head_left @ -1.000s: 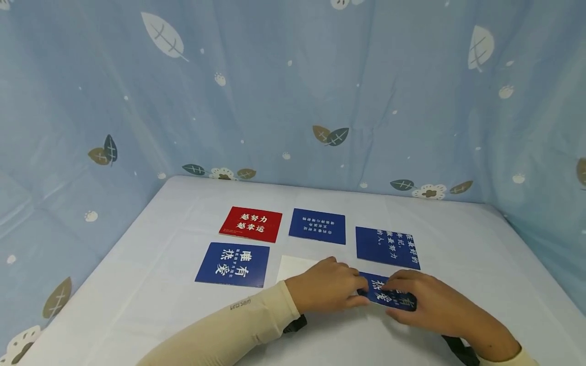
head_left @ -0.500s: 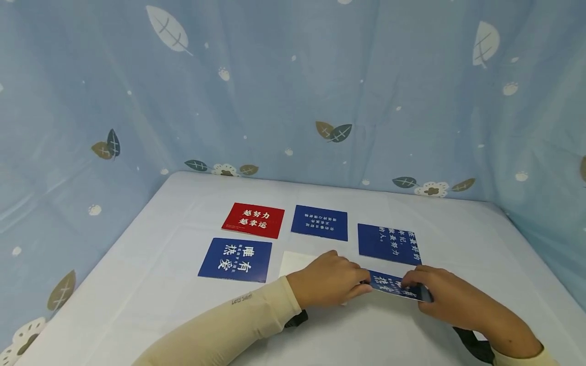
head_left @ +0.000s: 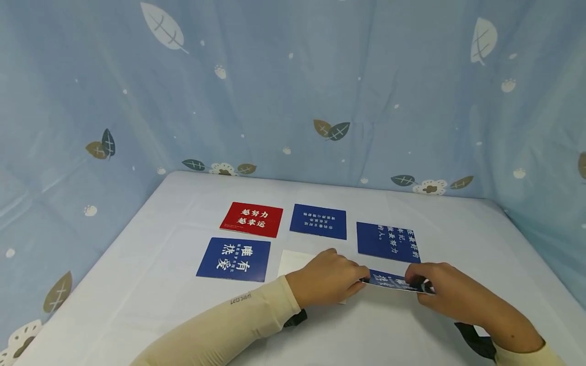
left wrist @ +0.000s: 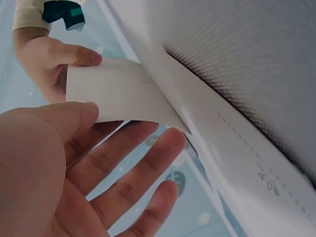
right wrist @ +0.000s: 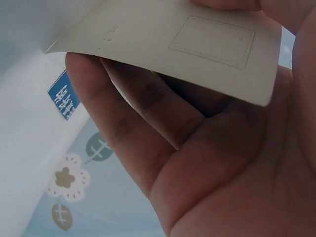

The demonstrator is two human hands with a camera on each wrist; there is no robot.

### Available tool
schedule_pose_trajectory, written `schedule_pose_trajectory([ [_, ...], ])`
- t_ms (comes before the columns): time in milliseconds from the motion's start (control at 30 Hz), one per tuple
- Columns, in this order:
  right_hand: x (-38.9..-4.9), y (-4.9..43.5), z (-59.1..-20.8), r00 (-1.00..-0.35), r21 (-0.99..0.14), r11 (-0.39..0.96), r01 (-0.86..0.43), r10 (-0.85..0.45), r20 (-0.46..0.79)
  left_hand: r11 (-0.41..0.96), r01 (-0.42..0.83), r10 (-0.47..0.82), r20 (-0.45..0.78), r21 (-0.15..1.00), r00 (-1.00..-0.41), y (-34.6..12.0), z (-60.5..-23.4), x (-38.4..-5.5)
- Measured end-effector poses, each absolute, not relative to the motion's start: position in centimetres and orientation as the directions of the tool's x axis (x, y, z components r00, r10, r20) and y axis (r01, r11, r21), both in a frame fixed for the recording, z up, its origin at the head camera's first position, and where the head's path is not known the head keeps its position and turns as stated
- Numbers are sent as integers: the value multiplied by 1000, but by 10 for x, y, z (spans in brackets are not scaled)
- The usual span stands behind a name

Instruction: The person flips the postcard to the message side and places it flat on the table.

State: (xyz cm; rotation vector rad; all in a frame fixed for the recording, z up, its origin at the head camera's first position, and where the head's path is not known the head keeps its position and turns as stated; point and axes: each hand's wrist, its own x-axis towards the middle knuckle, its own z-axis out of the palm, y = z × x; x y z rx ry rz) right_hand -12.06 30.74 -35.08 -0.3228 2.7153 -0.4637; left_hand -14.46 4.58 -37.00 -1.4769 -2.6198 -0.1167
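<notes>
A blue postcard (head_left: 390,280) with white Chinese characters spans the gap between my hands, raised at a tilt off the white table. My left hand (head_left: 326,279) pinches its left end between thumb and fingers. At the other end my right hand (head_left: 458,295) grips it, fingers over the blue face and thumb below. Both wrist views show its pale back; a stamp box is printed on the back (right wrist: 212,42) in the right wrist view. The postcard bows slightly in the left wrist view. Partly hidden under my left forearm and hand lies a white card (head_left: 293,262).
On the white-covered table (head_left: 151,284) lie a red card (head_left: 252,219), a blue card (head_left: 318,221) at the back middle, another blue card (head_left: 388,242) at right and one (head_left: 234,259) at front left. A patterned blue curtain (head_left: 256,91) hangs behind.
My right hand has shifted right and slightly up along the blue postcard to its right end. The postcard has lifted and tilted, so its face shows narrower. My left hand has barely moved.
</notes>
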Motion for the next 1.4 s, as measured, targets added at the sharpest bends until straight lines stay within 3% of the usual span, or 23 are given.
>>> schedule_pose_trajectory([
  [300, -120, 314, -352, -896, -444, 878, -179, -332, -296, 517, 856, 836, 208, 12, -508, 47, -370, -144],
  [633, -118, 313, -348, -926, -372, 894, -248, -332, -179, 531, 841, 805, 249, 105, -539, 46, -368, -146],
  [1400, -116, 314, -348, -924, -298, 877, -377, -377, 58, 565, 818, 769, 292, 104, -569, 46, -367, -144],
])
